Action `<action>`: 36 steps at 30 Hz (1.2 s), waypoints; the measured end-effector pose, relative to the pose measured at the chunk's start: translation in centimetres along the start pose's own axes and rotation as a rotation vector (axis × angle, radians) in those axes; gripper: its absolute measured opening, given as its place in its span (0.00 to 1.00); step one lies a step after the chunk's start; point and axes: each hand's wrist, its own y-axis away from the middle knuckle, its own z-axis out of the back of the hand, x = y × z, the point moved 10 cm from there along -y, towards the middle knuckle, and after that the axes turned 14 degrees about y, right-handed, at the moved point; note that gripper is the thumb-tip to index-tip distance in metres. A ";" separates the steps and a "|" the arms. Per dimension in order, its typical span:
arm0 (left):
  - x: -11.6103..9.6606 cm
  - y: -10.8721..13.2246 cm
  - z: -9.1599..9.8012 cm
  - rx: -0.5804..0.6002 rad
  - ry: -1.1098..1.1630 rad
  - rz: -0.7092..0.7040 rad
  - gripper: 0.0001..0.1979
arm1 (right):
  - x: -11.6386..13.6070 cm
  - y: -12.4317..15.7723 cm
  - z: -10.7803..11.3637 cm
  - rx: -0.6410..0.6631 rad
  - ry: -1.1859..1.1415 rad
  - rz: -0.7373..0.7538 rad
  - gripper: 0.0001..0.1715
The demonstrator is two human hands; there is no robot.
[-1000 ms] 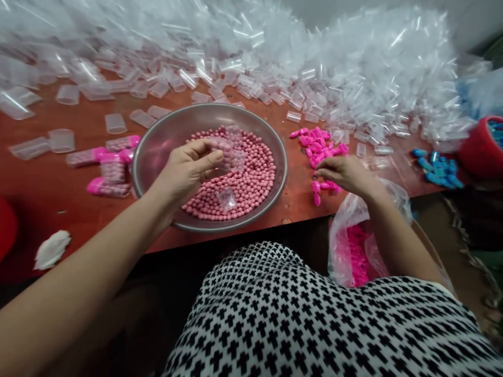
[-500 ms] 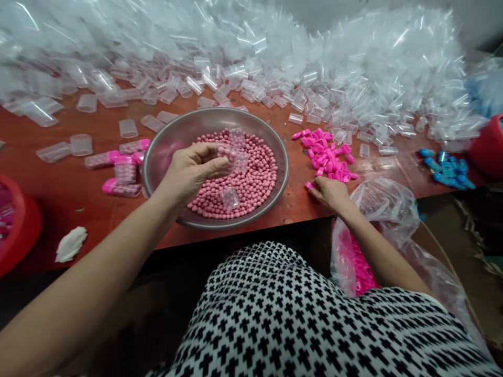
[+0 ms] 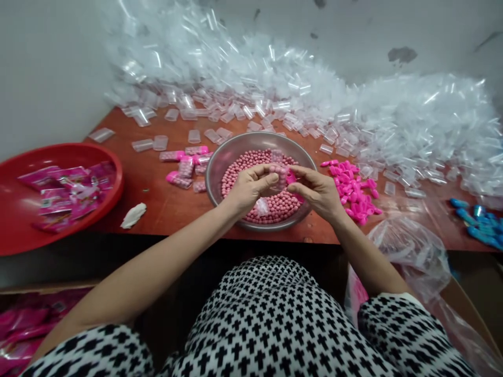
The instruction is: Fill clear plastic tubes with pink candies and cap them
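Observation:
Above a metal bowl [image 3: 214, 180] of pink beads [image 3: 245, 163], my left hand [image 3: 253, 191] grips a clear container [image 3: 279, 178] with pink beads in it. Facing it from the right, my right hand [image 3: 316, 191] pinches a bright pink cap [image 3: 291, 176] at the container's side. Whether cap and container touch is hard to tell. Another clear container [image 3: 261, 207] lies on the beads. Right of the bowl is a pile of pink caps [image 3: 359, 196]. Several filled, capped containers [image 3: 186, 166] lie to its left.
Clear containers [image 3: 267, 84] are heaped along the wall. A red basin [image 3: 118, 180] of pink packets stands left, near a white crumpled piece [image 3: 134, 215]. Blue pieces [image 3: 481, 222] lie far right; a plastic bag [image 3: 416, 246] hangs at the table's front edge.
My right hand has come from the cap pile to my left hand, bringing a pink cap. The view has shifted left, so the red basin shows more fully.

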 end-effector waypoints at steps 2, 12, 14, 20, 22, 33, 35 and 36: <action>-0.3 0.3 0.7 0.002 -0.001 0.003 0.18 | 0.6 -0.4 -0.5 0.012 0.089 0.060 0.20; -2.6 0.6 1.5 0.097 -0.424 -0.173 0.13 | 3.0 -2.2 0.3 0.017 0.181 0.188 0.18; -2.6 0.7 1.4 0.106 -0.485 -0.190 0.12 | 4.2 -2.2 -0.4 0.050 0.277 0.284 0.18; -3.0 1.2 1.9 0.051 -0.557 -0.237 0.13 | 5.0 -2.0 -1.6 0.137 0.358 0.414 0.14; -3.1 1.4 1.9 0.043 -0.571 -0.249 0.13 | 4.8 -1.8 -1.7 0.150 0.372 0.411 0.13; -3.9 2.5 0.4 0.075 -0.851 -0.391 0.08 | 5.3 0.0 -3.5 0.189 0.608 0.539 0.13; -3.9 2.2 0.8 0.055 -0.738 -0.356 0.09 | 5.0 -0.6 -3.0 0.167 0.507 0.477 0.12; -3.7 2.0 1.1 0.049 -0.655 -0.321 0.10 | 4.7 -0.8 -2.6 0.150 0.425 0.432 0.13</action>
